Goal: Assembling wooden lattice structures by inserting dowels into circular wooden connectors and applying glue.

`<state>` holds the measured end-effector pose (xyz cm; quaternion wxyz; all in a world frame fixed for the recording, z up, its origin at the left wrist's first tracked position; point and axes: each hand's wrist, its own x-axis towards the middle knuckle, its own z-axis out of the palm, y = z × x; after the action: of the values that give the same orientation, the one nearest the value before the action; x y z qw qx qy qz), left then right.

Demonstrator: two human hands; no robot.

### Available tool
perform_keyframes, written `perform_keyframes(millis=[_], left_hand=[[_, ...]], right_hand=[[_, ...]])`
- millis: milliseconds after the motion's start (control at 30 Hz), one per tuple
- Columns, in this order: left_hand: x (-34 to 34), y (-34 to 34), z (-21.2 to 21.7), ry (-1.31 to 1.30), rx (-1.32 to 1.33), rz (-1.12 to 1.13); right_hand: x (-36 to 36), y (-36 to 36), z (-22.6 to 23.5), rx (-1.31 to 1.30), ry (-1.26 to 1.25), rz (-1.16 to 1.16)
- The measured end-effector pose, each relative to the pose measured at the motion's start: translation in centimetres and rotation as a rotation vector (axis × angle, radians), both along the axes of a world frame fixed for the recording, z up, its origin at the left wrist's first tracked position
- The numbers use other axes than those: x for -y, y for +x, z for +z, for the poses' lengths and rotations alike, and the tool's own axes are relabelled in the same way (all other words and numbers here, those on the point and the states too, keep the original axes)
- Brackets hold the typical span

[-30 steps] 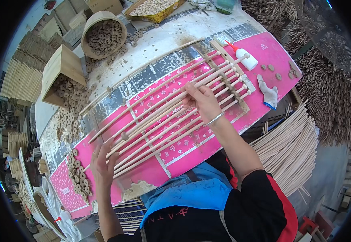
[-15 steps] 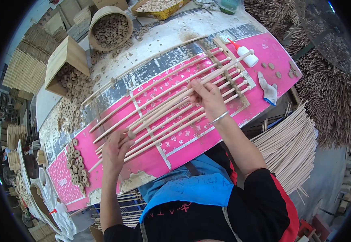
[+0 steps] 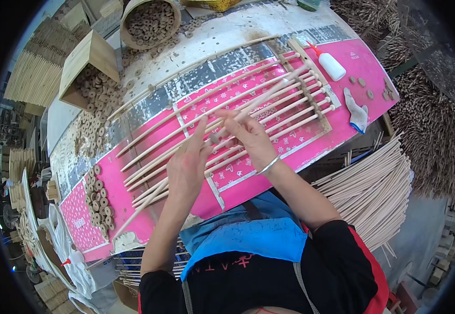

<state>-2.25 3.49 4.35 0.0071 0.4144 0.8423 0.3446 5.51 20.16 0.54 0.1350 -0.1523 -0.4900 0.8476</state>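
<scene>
Slanting across the pink-covered table (image 3: 342, 133), a pale wooden stick (image 3: 269, 97) is pinched in my right hand (image 3: 252, 140); its far end is smeared by motion. A small brown wooden ring (image 3: 214, 138) sits around the stick, between the finger and thumb of my left hand (image 3: 184, 165). The two hands are close together. Beneath them, several wooden sticks with round knobs (image 3: 295, 118) at the right end lie side by side across a notched wooden rack (image 3: 306, 94).
A white glue bottle with red tip (image 3: 332, 65) and a white glove (image 3: 355, 110) lie at right. Loose rings (image 3: 99, 201) are at left; a wooden box (image 3: 89, 63) and a round tub (image 3: 125, 31) hold more. A bundle of sticks (image 3: 376, 193) stands right of me.
My left hand has moved up and right along the stick with the ring, nearing my right hand. My right hand has shifted slightly left and down.
</scene>
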Motion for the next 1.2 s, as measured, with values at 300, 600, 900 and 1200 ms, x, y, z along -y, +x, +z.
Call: perform_keyframes(millis=[300,600,900,1200], left_hand=[[3.3,-0.3,0.3,0.008,0.29,0.001],[6.8,-0.6,0.0,0.013,0.555,0.042],[6.8,-0.9,-0.8,0.032,0.454,0.015],[6.1,-1.1,-1.0,0.032,0.46,0.04]], right_hand=[[-2.3,0.6,-0.9,0.022,-0.03,-0.004],[-8.9,1.4,-1.0,0.006,0.109,-0.065],[-9.5,2.4,-1.3,0.163,0.123,-0.027],[-9.8,3.0,-2.0,0.111,0.045,-0.008]])
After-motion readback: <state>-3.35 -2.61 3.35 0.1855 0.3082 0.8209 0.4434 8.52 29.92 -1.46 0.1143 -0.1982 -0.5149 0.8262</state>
